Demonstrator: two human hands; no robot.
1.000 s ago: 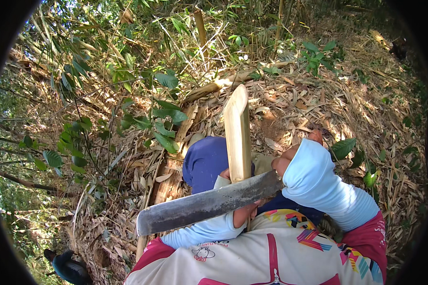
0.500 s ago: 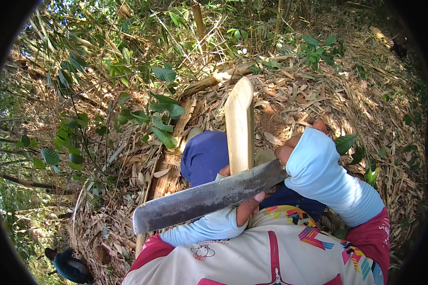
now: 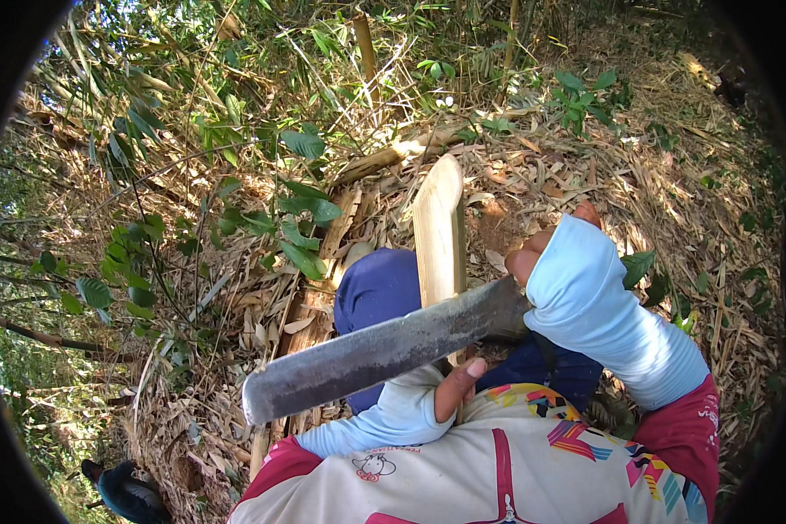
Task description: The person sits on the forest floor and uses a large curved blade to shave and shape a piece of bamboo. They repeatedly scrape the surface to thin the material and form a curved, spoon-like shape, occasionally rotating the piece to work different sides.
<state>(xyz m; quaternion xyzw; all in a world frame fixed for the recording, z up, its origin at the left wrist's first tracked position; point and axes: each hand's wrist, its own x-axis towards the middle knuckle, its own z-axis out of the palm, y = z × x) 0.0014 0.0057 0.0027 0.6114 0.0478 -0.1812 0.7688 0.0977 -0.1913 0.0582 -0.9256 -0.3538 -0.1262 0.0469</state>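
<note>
A broad dark-steel machete point(image 3: 384, 354) lies slantwise before my body, its squared tip at the left. My right hand point(image 3: 537, 249), in a pale blue sleeve, is closed at the blade's right end; the handle is hidden behind the hand and cuff. A pale, shaped piece of wood point(image 3: 439, 227) with a rounded top stands up behind the blade. Below the blade, my left hand point(image 3: 458, 384) is closed around the wood's lower end, thumb showing; the blade hides its other fingers. The blade crosses the wood low down, its edge against or very near it.
My knee in dark blue cloth point(image 3: 380, 288) is left of the wood. Dry leaves point(image 3: 533, 166) and a split log point(image 3: 310, 310) cover the ground ahead. Leafy stems point(image 3: 301, 210) rise at the left, and a cut stump point(image 3: 364, 48) stands farther off. A dark teal object point(image 3: 131, 493) lies lower left.
My right hand and the machete's right end have risen slightly, tilting the blade more. The wood's top has dropped a little. My left fingertips beside the wood are now hidden by the blade.
</note>
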